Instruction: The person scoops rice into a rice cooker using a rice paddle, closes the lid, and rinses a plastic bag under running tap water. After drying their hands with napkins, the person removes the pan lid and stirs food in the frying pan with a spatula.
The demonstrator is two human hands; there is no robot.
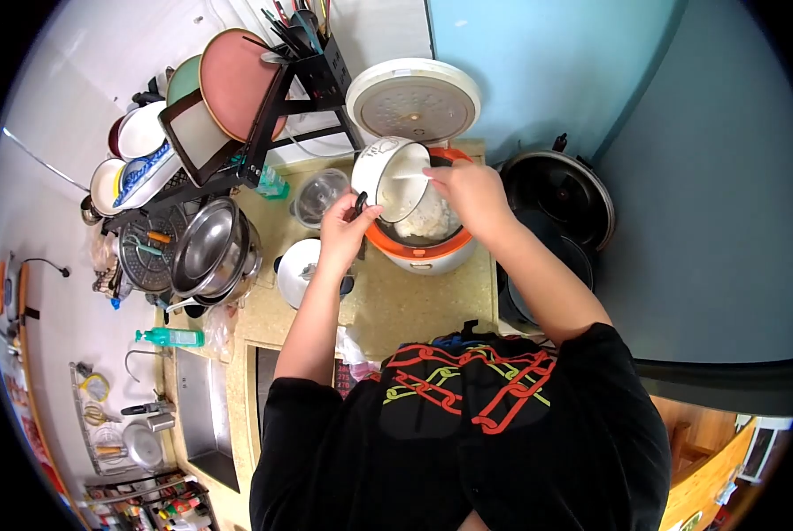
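Black T-shirt [467,442]: mine, closest of all, printed with red and yellow-green chain links
Left hand [348,219]: my fingers are closed around the dark handle [361,203] of the patterned white pot, thumb near its rim
Right hand [467,196]: I pinch a slim white utensil [412,175] in a narrow grip, its far end inside the pot; whether spoon or paddle I cannot tell
Patterned white pot [396,196]: tilted in my left hand, above the rice cooker, its mouth turned toward my right hand
Rice cooker [427,263]: on the speckled counter [432,310], orange-rimmed, its lid [414,106] swung up behind
Cooked rice [427,221]: a white heap inside the cooker, partly hidden by the pot
Beside my left forearm: a white bowl-shaped vessel [299,270] with dark handles, and beyond it a clear plastic container [321,196]
Farther left: a steel basin [208,248], then a green bottle [170,337] near the sink [206,416]
Right of the counter: a large dark pan [560,199], near my right arm
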